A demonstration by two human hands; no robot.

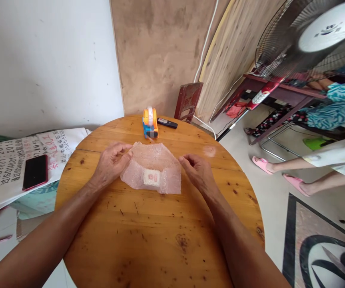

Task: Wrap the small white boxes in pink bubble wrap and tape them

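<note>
A sheet of pinkish bubble wrap (154,157) lies partly folded on the round wooden table (148,240). On its near part sits a small white block with red marks (152,177), with wrap raised on both sides of it. My left hand (112,163) pinches the wrap's left edge between thumb and fingers. At the right corner of the wrap, my right hand (196,170) has its thumb and fingertips pressed together on the edge.
Behind the wrap stand an orange and blue tape dispenser (150,123) and a black remote (167,123). A phone (36,172) rests on white sacks at left. A fan (316,36), a chair (188,101) and two people's legs are beyond the table.
</note>
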